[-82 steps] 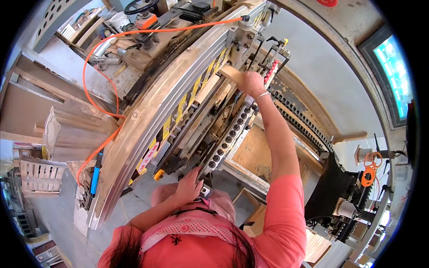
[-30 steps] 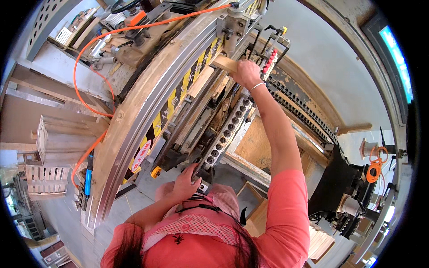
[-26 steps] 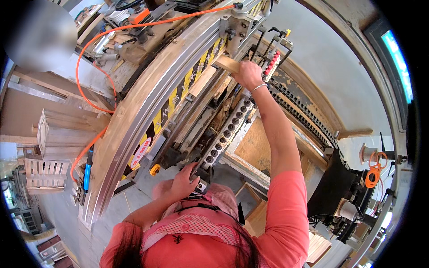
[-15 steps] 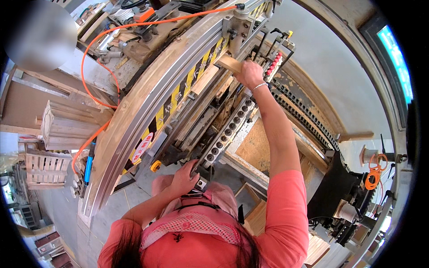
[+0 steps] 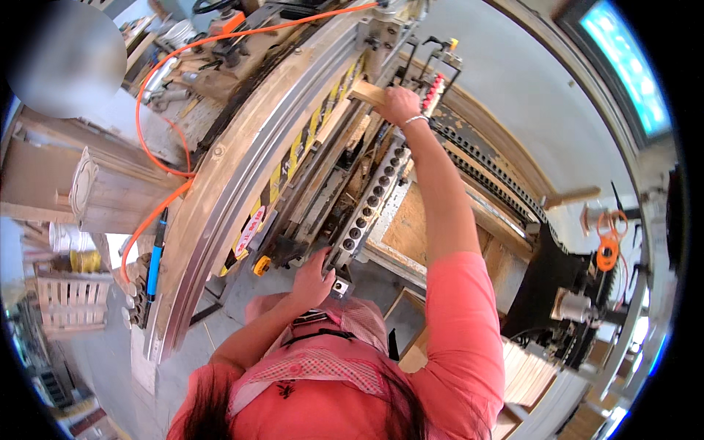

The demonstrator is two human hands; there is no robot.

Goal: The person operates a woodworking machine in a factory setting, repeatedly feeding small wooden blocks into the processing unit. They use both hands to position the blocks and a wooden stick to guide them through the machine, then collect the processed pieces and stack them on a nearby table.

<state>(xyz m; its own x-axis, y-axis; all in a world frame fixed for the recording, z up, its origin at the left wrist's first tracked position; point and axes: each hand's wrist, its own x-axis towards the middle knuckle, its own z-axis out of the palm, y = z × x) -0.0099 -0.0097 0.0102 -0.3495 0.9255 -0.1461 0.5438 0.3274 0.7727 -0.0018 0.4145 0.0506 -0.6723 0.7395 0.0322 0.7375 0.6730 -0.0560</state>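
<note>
My right hand [image 5: 402, 106] reaches far forward over the machine, its fingers closed on the right end of a short light wooden board [image 5: 368, 92]. The board's left end lies toward the machine's striped fence, beside another pale wooden strip [image 5: 331, 126]. Close to my body, my left hand [image 5: 314, 281] is at the near end of a metal rail [image 5: 374, 200] with a row of dark round sockets. Its fingers go over the rail's end on the left side and the thumb lies nearer me; the fingertips are partly hidden.
A curved-looking wooden and aluminium beam [image 5: 227, 150] runs along the left, with an orange hose [image 5: 137, 121] over it. A yellow knob [image 5: 261, 265] sits near my left hand. Black drag chains [image 5: 484, 180] lie right. A lit screen [image 5: 625, 67] hangs upper right.
The whole view has shifted a little, so the machine and screen sit further left. My right hand still holds the board at the far end; my left hand stays at the rail's end.
</note>
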